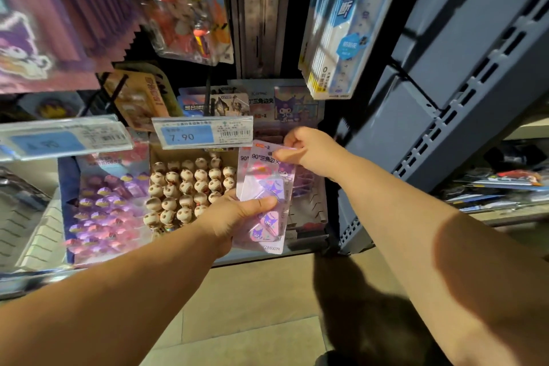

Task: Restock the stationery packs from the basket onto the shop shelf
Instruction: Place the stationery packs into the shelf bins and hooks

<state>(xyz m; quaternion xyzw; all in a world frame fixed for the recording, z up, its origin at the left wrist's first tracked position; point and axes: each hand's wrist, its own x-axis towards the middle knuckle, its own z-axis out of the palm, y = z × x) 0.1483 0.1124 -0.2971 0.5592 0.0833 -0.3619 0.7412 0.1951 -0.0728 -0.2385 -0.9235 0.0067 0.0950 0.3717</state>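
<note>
Bare forearms (pixel 133 291) reach forward. Left grip (pixel 237 214) low, thumb across front of pack (pixel 264 178), fingers behind. Right grip (pixel 309 150) higher, pinching pack's top edge.

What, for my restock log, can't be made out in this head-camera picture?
Basket: nowhere in the head view, outside the frame.
Pack count: the left hand grips overlapping packs; the front one covers the rest.
Any peg for them: the right hand, pinching the packs' top, covers that spot.
Left price label: blurred, so the price is unreadable.
</note>
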